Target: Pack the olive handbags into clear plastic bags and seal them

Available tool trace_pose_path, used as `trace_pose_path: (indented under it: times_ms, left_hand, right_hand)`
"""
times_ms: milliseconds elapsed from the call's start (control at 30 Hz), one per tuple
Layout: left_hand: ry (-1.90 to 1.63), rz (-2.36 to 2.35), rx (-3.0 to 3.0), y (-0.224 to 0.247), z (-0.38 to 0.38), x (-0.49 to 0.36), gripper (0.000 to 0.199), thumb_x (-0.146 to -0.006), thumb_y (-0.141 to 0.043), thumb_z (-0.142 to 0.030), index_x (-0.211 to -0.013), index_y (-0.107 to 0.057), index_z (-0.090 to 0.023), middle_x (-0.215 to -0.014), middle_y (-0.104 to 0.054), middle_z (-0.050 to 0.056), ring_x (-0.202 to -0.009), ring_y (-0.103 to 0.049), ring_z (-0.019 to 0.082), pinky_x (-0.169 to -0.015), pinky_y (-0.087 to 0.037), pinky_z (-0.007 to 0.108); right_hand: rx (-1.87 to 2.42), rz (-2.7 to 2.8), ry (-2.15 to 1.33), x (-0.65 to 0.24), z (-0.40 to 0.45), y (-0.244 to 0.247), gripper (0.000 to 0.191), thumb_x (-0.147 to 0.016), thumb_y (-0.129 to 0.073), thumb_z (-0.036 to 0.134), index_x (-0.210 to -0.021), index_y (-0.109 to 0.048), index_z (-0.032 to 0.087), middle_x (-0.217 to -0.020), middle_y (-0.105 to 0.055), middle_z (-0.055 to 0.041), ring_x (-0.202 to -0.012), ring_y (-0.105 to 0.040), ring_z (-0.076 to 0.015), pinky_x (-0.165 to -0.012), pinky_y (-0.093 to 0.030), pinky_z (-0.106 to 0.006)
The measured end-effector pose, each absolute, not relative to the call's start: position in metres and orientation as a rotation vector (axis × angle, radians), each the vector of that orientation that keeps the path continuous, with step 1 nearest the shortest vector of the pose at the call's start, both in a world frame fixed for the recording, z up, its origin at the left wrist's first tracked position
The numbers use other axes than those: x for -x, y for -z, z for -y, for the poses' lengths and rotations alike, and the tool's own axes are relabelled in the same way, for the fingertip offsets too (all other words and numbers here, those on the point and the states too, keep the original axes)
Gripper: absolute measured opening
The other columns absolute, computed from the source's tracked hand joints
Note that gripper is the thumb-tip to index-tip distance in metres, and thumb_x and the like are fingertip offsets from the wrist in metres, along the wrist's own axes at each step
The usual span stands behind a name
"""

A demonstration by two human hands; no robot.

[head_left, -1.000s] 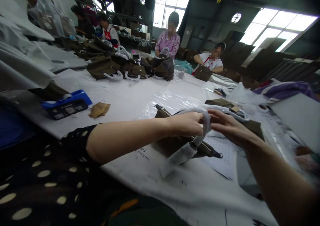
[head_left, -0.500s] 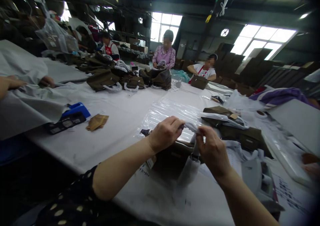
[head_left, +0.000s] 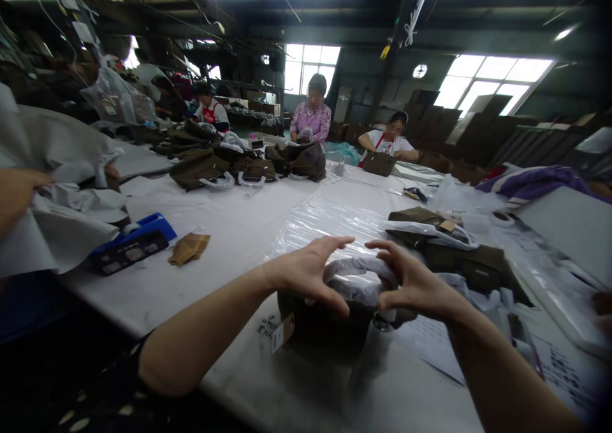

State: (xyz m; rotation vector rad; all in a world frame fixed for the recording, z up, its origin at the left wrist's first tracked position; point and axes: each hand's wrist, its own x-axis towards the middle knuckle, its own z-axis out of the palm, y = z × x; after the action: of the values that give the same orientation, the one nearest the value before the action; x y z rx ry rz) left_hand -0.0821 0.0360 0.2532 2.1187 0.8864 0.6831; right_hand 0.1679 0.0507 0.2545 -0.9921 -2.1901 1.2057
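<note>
A dark olive handbag point(head_left: 325, 334) stands on the table in front of me, with its handles point(head_left: 358, 266) wrapped in whitish paper and arched upright. My left hand point(head_left: 318, 270) is open at the left of the handles, thumb and fingers spread apart. On the other side, my right hand point(head_left: 414, 277) is also open, its fingers curved around the handles' right end. Whether either palm touches the wrapping I cannot tell. A paper tag point(head_left: 284, 333) hangs at the bag's left side. A pale wrapped strap hangs from a metal ring point(head_left: 381, 321) at the right.
Clear plastic sheets point(head_left: 320, 219) lie behind the bag. More olive bags point(head_left: 463, 254) are at the right, others point(head_left: 205, 168) at the back. A blue-and-black tape dispenser point(head_left: 134, 242) and brown paper pieces point(head_left: 190, 248) lie left. Co-workers handle bags across the table; another person's hand point(head_left: 21, 194) holds grey sheeting.
Both hands have let go of the pale wrapping they pinched and opened outward around the handles. The handles now form a rounded arch. The view has tilted upward.
</note>
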Motion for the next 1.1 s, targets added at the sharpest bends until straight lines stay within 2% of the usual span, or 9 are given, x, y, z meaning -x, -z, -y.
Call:
trace_pose_path:
  times_ms: [100,233,333,500,633,767,900,1000,1100]
  left_hand:
    - [-0.709,-1.015,-2.337,-0.247,-0.025,0.072,0.078,-0.069,-0.064,-0.019,-0.138,-0.030,-0.020,-0.117,-0.058,0.012,-0.105,-0.055,0.025,-0.088,-0.044,0.038]
    - [-0.837,-1.098,-2.358,-0.237,-0.035,0.062,0.046,-0.070,-0.050,-0.007,-0.115,-0.055,-0.018,-0.104,-0.064,0.006,-0.096,-0.059,0.021,-0.086,-0.044,0.031]
    - [-0.828,-0.981,-2.212,-0.238,-0.053,0.064,0.035,-0.075,-0.055,-0.014,-0.110,-0.056,-0.017,-0.089,-0.064,0.003,-0.081,-0.059,0.015,-0.075,-0.045,0.026]
    - [-0.692,-0.706,-2.027,-0.258,-0.074,0.069,0.064,-0.067,-0.070,-0.020,-0.124,-0.041,-0.016,-0.073,-0.058,-0.003,-0.062,-0.053,0.009,-0.060,-0.042,0.020]
    - [-0.688,-0.697,-2.122,-0.263,-0.078,0.067,0.070,-0.067,-0.070,-0.017,-0.129,-0.038,-0.016,-0.075,-0.061,-0.002,-0.064,-0.055,0.010,-0.064,-0.043,0.022]
    - [-0.837,-0.724,-2.259,-0.230,-0.078,0.074,0.058,-0.075,-0.063,-0.020,-0.129,-0.041,-0.016,-0.094,-0.062,0.004,-0.084,-0.058,0.014,-0.079,-0.045,0.026]
    - [-1.043,-1.018,-2.205,-0.194,-0.067,0.098,0.043,-0.080,-0.057,-0.025,-0.121,-0.048,-0.014,-0.119,-0.055,0.012,-0.110,-0.051,0.021,-0.097,-0.039,0.036]
    - [-1.301,-1.189,-2.006,-0.194,-0.044,0.106,0.046,-0.078,-0.060,-0.038,-0.116,-0.049,-0.014,-0.114,-0.056,0.012,-0.106,-0.053,0.023,-0.095,-0.042,0.037]
    - [-1.261,-1.082,-1.918,-0.195,-0.009,0.085,0.040,-0.081,-0.057,-0.038,-0.115,-0.050,-0.017,-0.107,-0.060,0.007,-0.097,-0.057,0.021,-0.089,-0.046,0.034]
  right_hand:
    - [1.155,2.377,-0.412,-0.159,-0.033,-0.255,0.054,-0.074,-0.066,0.031,-0.122,-0.043,0.023,-0.085,-0.057,-0.0031,-0.072,-0.055,-0.0194,-0.065,-0.043,-0.030]
    - [1.009,2.407,0.182,-0.151,-0.028,-0.253,0.020,-0.082,-0.052,0.026,-0.101,-0.057,0.021,-0.090,-0.058,-0.0086,-0.085,-0.055,-0.0244,-0.076,-0.042,-0.036]
    - [1.084,2.405,-0.176,-0.153,-0.048,-0.251,0.036,-0.076,-0.063,0.037,-0.105,-0.051,0.021,-0.093,-0.056,-0.0073,-0.083,-0.053,-0.0232,-0.071,-0.044,-0.036]
    - [1.040,2.236,-1.369,-0.160,-0.076,-0.260,0.071,-0.067,-0.073,0.037,-0.124,-0.034,0.020,-0.061,-0.046,0.0066,-0.052,-0.044,-0.0110,-0.045,-0.034,-0.022]
    - [1.155,2.112,-1.782,-0.151,-0.077,-0.274,0.051,-0.074,-0.067,0.044,-0.110,-0.045,0.016,-0.067,-0.055,0.0018,-0.059,-0.054,-0.0134,-0.054,-0.044,-0.025]
    - [1.175,2.130,-1.899,-0.136,-0.074,-0.271,0.035,-0.076,-0.066,0.046,-0.076,-0.050,0.015,-0.055,-0.053,0.0020,-0.052,-0.053,-0.0122,-0.051,-0.044,-0.025]
    - [1.013,1.749,-1.881,-0.122,-0.071,-0.261,0.040,-0.072,-0.071,0.046,-0.085,-0.052,0.014,-0.067,-0.058,0.0001,-0.059,-0.056,-0.0107,-0.057,-0.047,-0.022]
    - [1.069,1.559,-1.896,-0.107,-0.069,-0.265,0.044,-0.072,-0.067,0.054,-0.086,-0.055,0.014,-0.058,-0.051,0.0041,-0.042,-0.044,-0.0055,-0.042,-0.039,-0.018]
    - [1.091,1.318,-1.862,-0.086,-0.068,-0.268,0.040,-0.075,-0.064,0.051,-0.087,-0.058,0.014,-0.055,-0.047,0.0049,-0.040,-0.040,-0.0054,-0.041,-0.041,-0.019]
